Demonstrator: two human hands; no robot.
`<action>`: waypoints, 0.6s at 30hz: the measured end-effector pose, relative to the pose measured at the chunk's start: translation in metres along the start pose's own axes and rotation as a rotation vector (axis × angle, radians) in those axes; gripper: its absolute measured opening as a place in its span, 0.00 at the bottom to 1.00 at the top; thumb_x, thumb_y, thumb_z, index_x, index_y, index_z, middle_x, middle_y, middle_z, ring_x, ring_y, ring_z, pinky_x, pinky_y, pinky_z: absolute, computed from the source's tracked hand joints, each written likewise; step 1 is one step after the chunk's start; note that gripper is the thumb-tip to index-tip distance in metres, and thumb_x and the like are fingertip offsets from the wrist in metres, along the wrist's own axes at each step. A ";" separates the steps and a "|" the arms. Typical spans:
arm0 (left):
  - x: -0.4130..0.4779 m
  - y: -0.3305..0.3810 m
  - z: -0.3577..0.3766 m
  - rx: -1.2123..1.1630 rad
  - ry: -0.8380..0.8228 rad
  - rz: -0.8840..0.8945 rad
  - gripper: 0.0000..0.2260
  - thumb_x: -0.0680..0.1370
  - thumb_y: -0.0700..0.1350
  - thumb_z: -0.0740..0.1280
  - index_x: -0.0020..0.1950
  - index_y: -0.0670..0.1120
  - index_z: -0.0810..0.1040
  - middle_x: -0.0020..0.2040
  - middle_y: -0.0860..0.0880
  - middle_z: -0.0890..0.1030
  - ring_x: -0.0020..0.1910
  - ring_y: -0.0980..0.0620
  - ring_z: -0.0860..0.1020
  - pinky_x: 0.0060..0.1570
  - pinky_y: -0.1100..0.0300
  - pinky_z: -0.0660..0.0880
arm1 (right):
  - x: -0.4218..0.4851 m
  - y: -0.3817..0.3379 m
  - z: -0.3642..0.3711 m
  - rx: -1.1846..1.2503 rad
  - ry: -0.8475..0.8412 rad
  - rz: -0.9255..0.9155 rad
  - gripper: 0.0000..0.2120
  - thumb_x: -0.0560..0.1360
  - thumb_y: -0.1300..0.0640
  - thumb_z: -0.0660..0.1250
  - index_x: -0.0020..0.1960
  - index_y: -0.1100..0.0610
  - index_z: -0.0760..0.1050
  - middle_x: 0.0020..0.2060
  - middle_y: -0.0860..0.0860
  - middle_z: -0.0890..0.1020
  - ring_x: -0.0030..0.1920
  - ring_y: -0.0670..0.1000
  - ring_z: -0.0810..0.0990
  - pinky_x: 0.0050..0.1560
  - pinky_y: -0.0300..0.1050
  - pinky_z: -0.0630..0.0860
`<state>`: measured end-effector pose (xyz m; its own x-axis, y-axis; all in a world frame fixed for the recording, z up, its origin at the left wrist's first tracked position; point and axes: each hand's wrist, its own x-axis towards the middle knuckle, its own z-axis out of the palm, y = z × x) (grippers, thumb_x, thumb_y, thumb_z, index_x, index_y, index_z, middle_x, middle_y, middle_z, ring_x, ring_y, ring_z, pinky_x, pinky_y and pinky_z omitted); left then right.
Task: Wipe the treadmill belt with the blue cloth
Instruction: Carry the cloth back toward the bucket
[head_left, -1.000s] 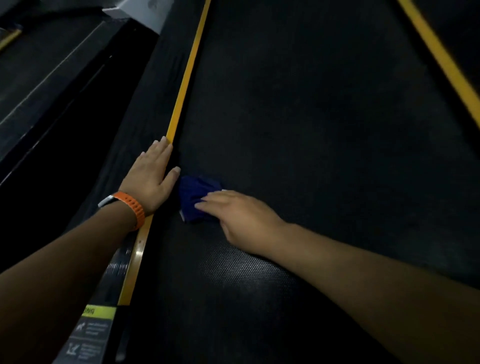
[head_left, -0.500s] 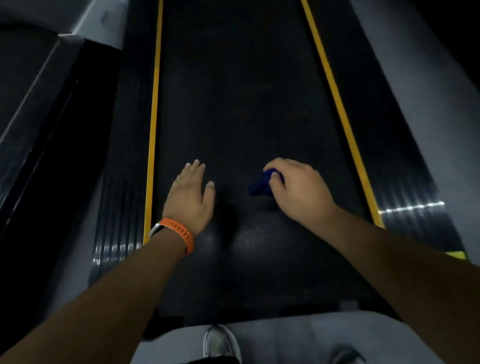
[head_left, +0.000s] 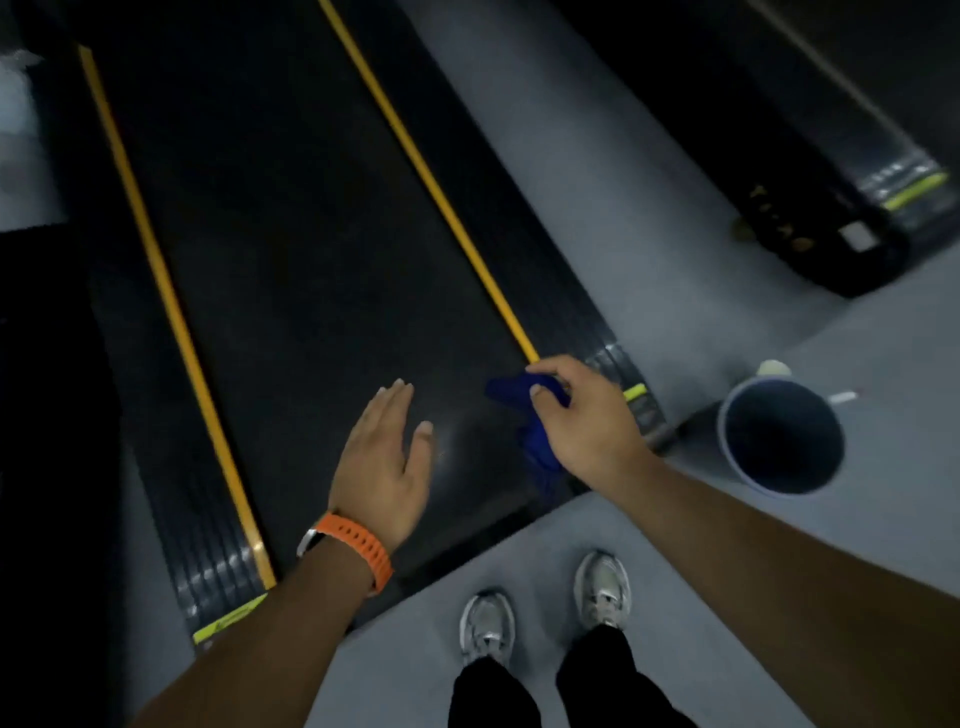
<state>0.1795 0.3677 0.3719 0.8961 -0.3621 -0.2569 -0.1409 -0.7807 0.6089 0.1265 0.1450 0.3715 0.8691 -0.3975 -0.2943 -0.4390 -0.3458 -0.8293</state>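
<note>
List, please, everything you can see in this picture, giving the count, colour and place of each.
black treadmill belt: one, black, centre-left.
yellow edge stripes: two, yellow, one along each side of the belt.
crumpled blue cloth: one, blue, near right corner of the belt.
round dark-blue bucket: one, dark blue with pale rim, on the floor at right.
second black treadmill: one, black, upper right.
grey floor: one, grey, around the treadmills.
orange wristband: one, orange, left wrist.
silver-grey shoes: two, silver-grey, floor, bottom.
left hand: one, open and flat, over the belt's near end.
right hand: one, gripping the cloth.
</note>
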 end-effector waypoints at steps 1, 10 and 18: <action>0.002 0.016 0.010 0.002 -0.036 0.046 0.24 0.85 0.50 0.58 0.81 0.48 0.62 0.81 0.52 0.62 0.78 0.62 0.54 0.77 0.61 0.52 | -0.010 0.010 -0.013 0.000 0.042 0.017 0.08 0.79 0.57 0.63 0.56 0.49 0.78 0.47 0.44 0.81 0.47 0.40 0.79 0.49 0.38 0.74; 0.001 0.157 0.139 0.073 -0.339 0.378 0.28 0.80 0.54 0.56 0.79 0.45 0.67 0.79 0.49 0.66 0.79 0.53 0.61 0.77 0.59 0.56 | -0.106 0.125 -0.146 0.097 0.435 0.425 0.08 0.81 0.55 0.58 0.46 0.51 0.75 0.37 0.50 0.80 0.36 0.49 0.80 0.37 0.49 0.78; -0.036 0.267 0.322 0.147 -0.581 0.472 0.23 0.84 0.49 0.60 0.79 0.46 0.65 0.79 0.49 0.65 0.79 0.51 0.61 0.76 0.61 0.55 | -0.202 0.293 -0.244 0.241 0.588 0.712 0.04 0.81 0.53 0.62 0.52 0.50 0.75 0.42 0.47 0.81 0.37 0.44 0.80 0.31 0.35 0.72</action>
<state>-0.0259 0.0084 0.3016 0.3665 -0.8525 -0.3726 -0.5451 -0.5213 0.6566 -0.2334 -0.0829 0.3040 0.1332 -0.8335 -0.5361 -0.7049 0.3006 -0.6425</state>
